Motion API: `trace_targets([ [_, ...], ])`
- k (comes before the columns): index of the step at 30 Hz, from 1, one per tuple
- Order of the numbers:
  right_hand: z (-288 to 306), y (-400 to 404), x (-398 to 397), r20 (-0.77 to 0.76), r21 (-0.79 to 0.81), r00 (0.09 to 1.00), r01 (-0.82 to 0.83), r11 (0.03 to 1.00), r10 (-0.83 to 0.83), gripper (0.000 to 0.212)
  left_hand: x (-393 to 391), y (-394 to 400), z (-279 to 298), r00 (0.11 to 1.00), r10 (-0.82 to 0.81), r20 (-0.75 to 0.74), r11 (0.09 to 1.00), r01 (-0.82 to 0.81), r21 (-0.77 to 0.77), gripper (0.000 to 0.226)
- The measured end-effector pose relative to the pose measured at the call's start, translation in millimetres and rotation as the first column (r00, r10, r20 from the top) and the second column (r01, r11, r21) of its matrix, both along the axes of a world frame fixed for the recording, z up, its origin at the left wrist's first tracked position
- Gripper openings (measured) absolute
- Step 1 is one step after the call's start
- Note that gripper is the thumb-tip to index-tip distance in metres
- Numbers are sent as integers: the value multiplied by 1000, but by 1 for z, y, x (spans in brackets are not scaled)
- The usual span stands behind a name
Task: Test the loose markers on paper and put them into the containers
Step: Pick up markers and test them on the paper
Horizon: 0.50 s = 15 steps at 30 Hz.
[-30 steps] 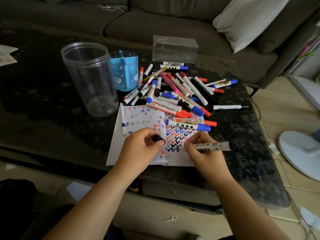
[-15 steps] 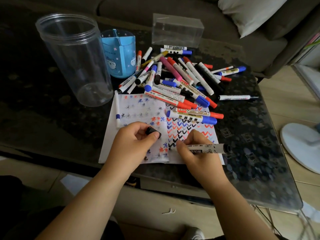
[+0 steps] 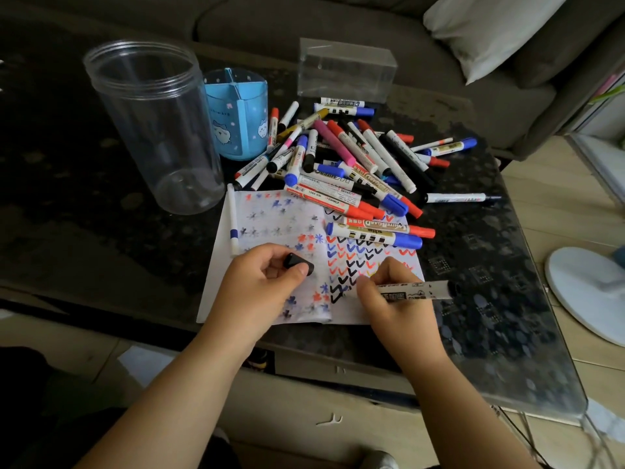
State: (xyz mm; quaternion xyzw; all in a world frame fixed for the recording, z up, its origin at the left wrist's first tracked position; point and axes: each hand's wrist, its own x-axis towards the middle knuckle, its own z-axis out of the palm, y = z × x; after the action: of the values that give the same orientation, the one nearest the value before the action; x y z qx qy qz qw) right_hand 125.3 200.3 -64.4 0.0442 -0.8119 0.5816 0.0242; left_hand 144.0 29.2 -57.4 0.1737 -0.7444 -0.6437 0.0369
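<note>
Right hand [image 3: 389,296] fingers pinching black marker [image 3: 414,291], tip now adding check to paper [image 3: 389,309]; left hand [image 3: 267,286] fingers pinching cap [image 3: 298,262]; containers awaiting.

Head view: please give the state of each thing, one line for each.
Left hand: shut on black cap.
Right hand: holds uncapped marker, tip on the paper.
Clear jar: upright, open, empty.
Blue holder: upright, no markers seen inside.
Marker pile: loose on table, mostly capped.
</note>
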Motion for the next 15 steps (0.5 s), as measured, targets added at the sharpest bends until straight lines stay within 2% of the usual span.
trace_targets([
  [3, 6, 4, -1, 55, -157, 998, 38, 987, -30, 30, 2, -1, 4, 1000, 0, -2, 999, 0, 41, 16],
  [6, 26, 3, 3, 107, -263, 994, 39, 964, -11, 25, 6, -3, 15, 1000, -16, -2, 987, 17, 161, 16],
  [10, 66, -5, 13, 16, -394, 995, -88, 915, 102, 24, 16, -1, 43, 995, -57, -85, 930, 84, 358, 18],
  [13, 91, -8, 21, -22, -455, 995, -94, 886, 94, 22, 30, 2, 65, 984, -58, -171, 901, 126, 415, 15],
  [15, 104, -9, 28, -51, -432, 993, -116, 895, 105, 23, 42, 4, 77, 976, -64, -208, 894, 149, 422, 17],
])
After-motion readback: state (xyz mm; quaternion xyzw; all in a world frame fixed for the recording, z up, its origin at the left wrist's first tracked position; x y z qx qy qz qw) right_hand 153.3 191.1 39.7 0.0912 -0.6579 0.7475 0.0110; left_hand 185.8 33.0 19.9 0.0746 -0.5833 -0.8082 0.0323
